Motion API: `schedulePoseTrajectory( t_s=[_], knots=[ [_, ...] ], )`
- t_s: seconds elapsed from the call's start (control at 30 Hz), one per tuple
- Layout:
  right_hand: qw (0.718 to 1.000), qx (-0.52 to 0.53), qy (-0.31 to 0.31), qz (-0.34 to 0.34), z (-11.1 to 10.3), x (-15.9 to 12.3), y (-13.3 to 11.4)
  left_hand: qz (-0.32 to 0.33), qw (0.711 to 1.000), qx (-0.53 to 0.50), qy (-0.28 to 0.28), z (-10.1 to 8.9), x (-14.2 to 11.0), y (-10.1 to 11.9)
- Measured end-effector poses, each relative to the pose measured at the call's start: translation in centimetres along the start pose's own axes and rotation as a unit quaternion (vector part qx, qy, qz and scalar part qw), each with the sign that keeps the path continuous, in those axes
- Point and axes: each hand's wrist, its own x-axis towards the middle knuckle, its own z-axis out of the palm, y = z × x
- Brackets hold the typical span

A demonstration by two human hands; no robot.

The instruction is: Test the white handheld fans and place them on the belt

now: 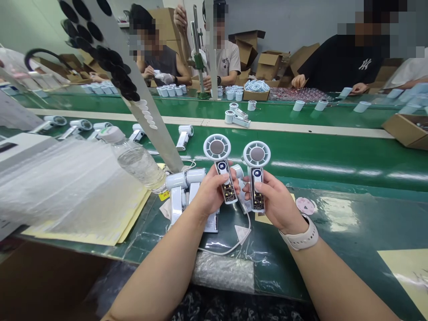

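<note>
My left hand (214, 189) is closed around the handle of a handheld fan (230, 189), its thumb on the front. A second handheld fan (257, 196) is gripped by my right hand (276, 200), thumb pressed below its display. Both fans stand nearly upright side by side, a small gap between them. Each has a round pale blue head, a dark handle front with bare circuitry, and a lit screen that reads 20. Behind and left of my left hand, several more fans (177, 180) lie on the table. A white cable (230, 252) curves beneath my hands.
A water bottle (138, 162) leans beside a slanted post (147, 102). Plastic bags (83, 178) cover the left side. Beyond runs a green conveyor belt (317, 149) carrying fans and fan parts. Several co-workers sit across it. A cardboard box (408, 131) stands at right.
</note>
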Motion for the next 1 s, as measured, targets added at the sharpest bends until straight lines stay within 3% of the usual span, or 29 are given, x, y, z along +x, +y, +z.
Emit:
schedulePoseTrajectory(
  t_s=[0.1, 0.3, 0.5, 0.83, 1.0],
  knots=[
    [1.0, -0.001, 0.01, 0.001, 0.11, -0.09, -0.06, 0.01, 1.0, 0.014, 0.021, -0.17, 0.12, -0.07],
    [0.999, -0.02, -0.035, -0.019, 0.2, -0.39, -0.45, 0.01, 0.999, 0.029, -0.036, -0.26, -0.12, -0.05],
    [0.999, -0.04, -0.017, -0.02, -0.35, -0.09, -0.29, 0.002, 1.0, 0.019, -0.015, -0.09, -0.03, -0.06],
    [1.0, -0.009, 0.013, -0.002, 0.25, -0.08, -0.74, 0.005, 0.999, 0.023, -0.04, -0.24, -0.04, -0.37],
    [0.998, -0.043, 0.036, -0.014, -0.13, 0.12, -0.58, 0.021, 0.995, 0.086, -0.044, -0.37, 0.02, -0.62]
  ],
)
